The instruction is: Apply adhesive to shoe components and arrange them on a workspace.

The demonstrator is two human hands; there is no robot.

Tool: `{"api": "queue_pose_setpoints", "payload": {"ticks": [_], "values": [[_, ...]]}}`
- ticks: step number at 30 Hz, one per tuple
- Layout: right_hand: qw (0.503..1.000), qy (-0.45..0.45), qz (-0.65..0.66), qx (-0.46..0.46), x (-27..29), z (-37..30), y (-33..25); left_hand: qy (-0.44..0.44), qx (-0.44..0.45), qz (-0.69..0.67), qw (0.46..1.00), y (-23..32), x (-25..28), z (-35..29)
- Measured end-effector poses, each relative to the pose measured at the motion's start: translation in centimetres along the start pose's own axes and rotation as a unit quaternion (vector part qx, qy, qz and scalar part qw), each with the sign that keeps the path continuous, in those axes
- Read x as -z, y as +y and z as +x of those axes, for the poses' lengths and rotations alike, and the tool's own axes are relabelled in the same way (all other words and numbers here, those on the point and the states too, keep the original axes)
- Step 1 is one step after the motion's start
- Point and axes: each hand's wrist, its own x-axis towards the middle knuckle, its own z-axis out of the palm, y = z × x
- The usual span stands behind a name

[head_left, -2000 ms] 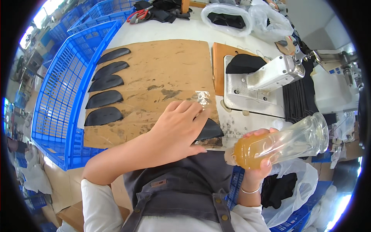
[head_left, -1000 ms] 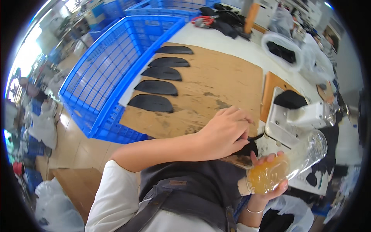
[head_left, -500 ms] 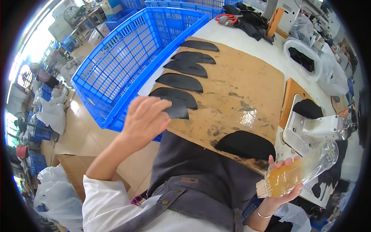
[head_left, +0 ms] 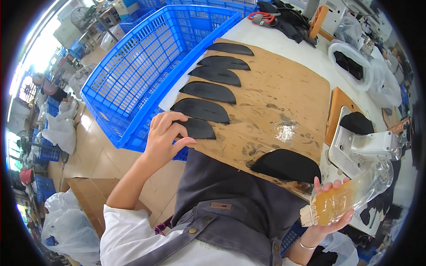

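Several black half-moon pieces lie in a column down the left side of a stained brown cardboard sheet [head_left: 275,93]. My left hand [head_left: 163,135] is at the nearest one, a flat black piece [head_left: 199,129], with bent fingers on its left end and the thumb by its lower edge. In my right hand [head_left: 330,221] is a clear plastic bottle [head_left: 337,199], tilted, with yellowish liquid inside and a pale cloth-like cap pointing down to the left. Just beyond this hand, a thicker black curved piece [head_left: 288,166] sits on the cardboard's near right corner.
A blue plastic crate [head_left: 128,84] stands against the left of the white table [head_left: 253,35]. Red-handled scissors [head_left: 262,17] and black scraps lie at the back. To the right are a white sewing machine [head_left: 372,145] and a plastic bag [head_left: 353,62] of black pieces.
My left hand has come down onto the nearest black piece. That piece and the one behind it now show more separately. My right hand still holds the bottle, nearly unmoved.
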Motion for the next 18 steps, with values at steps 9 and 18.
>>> {"api": "queue_pose_setpoints", "payload": {"ticks": [9, 18], "values": [[0.987, 0.001, -0.144, 0.078, -1.7, 1.7, -0.6, 0.049, -0.235, -0.087, 0.967, 4.7, -2.8, 1.0], [0.793, -0.181, -0.539, 0.219, -7.2, 5.7, 3.3, 0.032, -0.255, -0.193, 0.947, 8.6, -7.1, 3.0]]}}
